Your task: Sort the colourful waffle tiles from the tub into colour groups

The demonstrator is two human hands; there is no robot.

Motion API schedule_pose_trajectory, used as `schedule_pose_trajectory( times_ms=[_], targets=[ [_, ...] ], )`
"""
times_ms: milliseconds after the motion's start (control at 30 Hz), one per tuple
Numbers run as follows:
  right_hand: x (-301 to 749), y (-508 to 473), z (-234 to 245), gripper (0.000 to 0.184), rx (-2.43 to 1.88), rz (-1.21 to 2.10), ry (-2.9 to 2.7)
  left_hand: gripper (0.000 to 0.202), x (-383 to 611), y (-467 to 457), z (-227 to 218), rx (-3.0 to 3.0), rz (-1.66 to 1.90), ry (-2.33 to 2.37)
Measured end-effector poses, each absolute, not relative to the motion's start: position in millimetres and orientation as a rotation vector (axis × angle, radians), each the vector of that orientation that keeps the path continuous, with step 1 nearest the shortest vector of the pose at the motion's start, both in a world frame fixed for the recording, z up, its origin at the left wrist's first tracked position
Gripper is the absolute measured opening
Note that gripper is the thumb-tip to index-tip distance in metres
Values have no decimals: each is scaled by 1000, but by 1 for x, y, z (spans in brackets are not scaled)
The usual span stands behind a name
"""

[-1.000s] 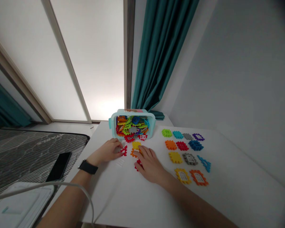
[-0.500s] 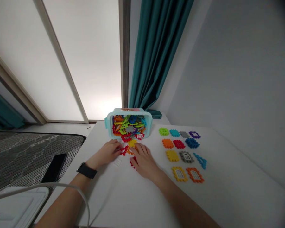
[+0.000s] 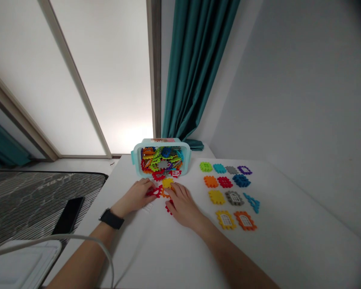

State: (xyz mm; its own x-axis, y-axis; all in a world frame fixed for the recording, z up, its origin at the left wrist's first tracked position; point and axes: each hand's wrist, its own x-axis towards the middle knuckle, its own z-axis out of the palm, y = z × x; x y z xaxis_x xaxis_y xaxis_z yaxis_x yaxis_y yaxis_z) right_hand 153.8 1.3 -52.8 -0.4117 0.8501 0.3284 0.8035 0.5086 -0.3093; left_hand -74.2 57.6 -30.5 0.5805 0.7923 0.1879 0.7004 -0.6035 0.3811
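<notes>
My left hand (image 3: 134,196) pinches a red gear-edged plastic piece (image 3: 155,192) at its fingertips. My right hand (image 3: 182,205) lies close by, its fingers on an orange piece (image 3: 165,193) just below a yellow piece (image 3: 167,183). The red and orange pieces touch, and I cannot tell whether they are joined. Another red piece (image 3: 169,208) is partly hidden under my right palm. A white window piece (image 3: 148,207) lies beside my left fingers. Behind the hands, a teal-rimmed plastic box (image 3: 134,158) lies tipped, full of mixed pieces.
Several coloured pieces and window frames, including an orange frame (image 3: 245,220), stand in rows on the white table (image 3: 289,216) to the right. Left of the table lie a black phone (image 3: 68,215) on a grey mattress (image 3: 33,196), and a white cable (image 3: 78,239).
My hands have come closer together, and the red piece has moved right against the orange piece. The whole view has shifted slightly left and turned.
</notes>
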Motion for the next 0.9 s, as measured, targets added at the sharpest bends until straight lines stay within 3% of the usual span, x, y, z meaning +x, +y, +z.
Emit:
schedule_pose_trajectory(
  times_ms=[233, 400, 600, 900],
  targets=[
    [153, 3, -44, 43, -1246, 161, -2145, 32, -71, 49, -10, 2205, 687, 1008],
    [153, 7, -40, 13, -1252, 192, -1985, 38, -53, 41, -11, 1887, 828, 950],
    [153, 8, -42, 10, -1259, 350, -1791, 25, -35, 38, -24, 1536, 1025, 935],
    [151, 2, -38, 8, -1186, 318, -1907, 27, -34, 38, -22, 1327, 1112, 912]
  ],
)
